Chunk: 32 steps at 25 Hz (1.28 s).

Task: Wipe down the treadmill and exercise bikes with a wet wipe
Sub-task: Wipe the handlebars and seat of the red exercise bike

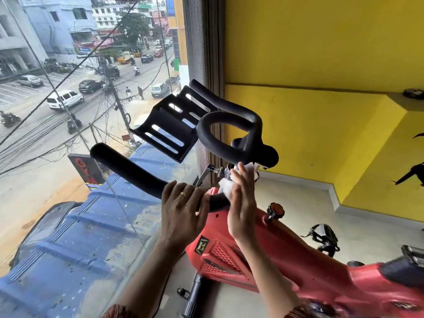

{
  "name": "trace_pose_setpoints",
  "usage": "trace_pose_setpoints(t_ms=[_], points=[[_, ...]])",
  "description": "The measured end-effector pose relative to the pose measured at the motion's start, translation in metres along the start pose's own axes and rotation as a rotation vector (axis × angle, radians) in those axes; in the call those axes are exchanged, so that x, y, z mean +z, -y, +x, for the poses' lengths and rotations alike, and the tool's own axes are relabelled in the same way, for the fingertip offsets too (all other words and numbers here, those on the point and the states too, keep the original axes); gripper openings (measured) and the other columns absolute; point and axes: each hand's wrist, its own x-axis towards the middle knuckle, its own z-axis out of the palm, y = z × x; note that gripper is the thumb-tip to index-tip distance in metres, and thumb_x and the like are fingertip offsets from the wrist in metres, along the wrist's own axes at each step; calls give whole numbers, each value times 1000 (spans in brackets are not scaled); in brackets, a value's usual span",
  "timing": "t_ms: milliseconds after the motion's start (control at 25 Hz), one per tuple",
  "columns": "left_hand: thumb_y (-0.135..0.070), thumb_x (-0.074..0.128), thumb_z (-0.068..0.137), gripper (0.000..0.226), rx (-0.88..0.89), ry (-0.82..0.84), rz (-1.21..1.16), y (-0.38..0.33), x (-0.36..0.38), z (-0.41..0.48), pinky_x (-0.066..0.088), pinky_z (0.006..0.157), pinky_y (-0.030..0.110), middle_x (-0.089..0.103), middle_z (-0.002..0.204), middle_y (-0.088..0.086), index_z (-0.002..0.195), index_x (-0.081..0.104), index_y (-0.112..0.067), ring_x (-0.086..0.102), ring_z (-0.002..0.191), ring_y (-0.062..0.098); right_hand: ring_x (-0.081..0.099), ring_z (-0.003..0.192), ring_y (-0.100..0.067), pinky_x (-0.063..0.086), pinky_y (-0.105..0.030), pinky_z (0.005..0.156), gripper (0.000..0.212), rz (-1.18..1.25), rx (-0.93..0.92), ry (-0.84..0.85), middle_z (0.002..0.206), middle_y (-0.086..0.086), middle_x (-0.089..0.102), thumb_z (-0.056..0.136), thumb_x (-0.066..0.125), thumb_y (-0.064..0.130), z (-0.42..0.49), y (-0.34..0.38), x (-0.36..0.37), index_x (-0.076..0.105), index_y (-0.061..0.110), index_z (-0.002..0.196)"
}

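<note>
My left hand point(183, 204) grips bar point(137, 175) | right hand point(243, 200), fingers straight, presses wipe point(226, 187) to bar's centre | advise even, overlapping strokes.

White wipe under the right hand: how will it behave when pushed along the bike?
Likely floppy: the wipe bunches in crumpled folds under the right hand. Probably light and thin, so it needs pressing flat to track. It may snag on the adjustment bolt beside it.

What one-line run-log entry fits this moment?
stage: wiping exercise bike | left hand: grips handlebar | right hand: presses wet wipe at handlebar mount
</note>
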Motion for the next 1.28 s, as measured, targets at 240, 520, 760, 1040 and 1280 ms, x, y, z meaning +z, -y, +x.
trace_pose_setpoints(t_ms=[240,520,760,1040,1280], points=[[-26,44,97,37,165,23,-59,22,-6,-7,41,94,40,69,95,13,99,71,0,62,92,28,18,144,-12,16,-43,119,45,207,332,-195,153,3,21,96,32,29,10,0,11,31,21,140],[-22,49,94,33,207,-19,-115,87,-32,-8,43,99,44,69,106,16,105,71,0,63,106,34,-8,145,-10,0,-18,117,76,12,276,-406,157,-16,-9,97,25,54,-47,51,78,4,2,148],[-14,49,93,30,48,-57,-345,142,-59,1,38,105,49,56,128,22,111,64,5,46,127,36,-9,141,-45,0,-43,118,50,-509,-21,-408,148,-40,-3,99,33,12,-61,50,120,20,-9,143],[-19,51,93,32,-554,-153,-933,160,-77,10,48,96,31,57,131,8,124,55,-12,53,120,4,48,125,-28,42,-45,101,44,-849,-598,-51,140,-18,46,95,36,-8,-31,75,149,34,1,138],[-13,47,98,22,-943,-137,-1413,178,-90,27,47,95,31,65,115,12,117,59,-13,63,104,11,58,112,-33,51,-37,90,47,-660,-503,124,133,-25,51,93,46,5,24,133,203,38,-6,138]])
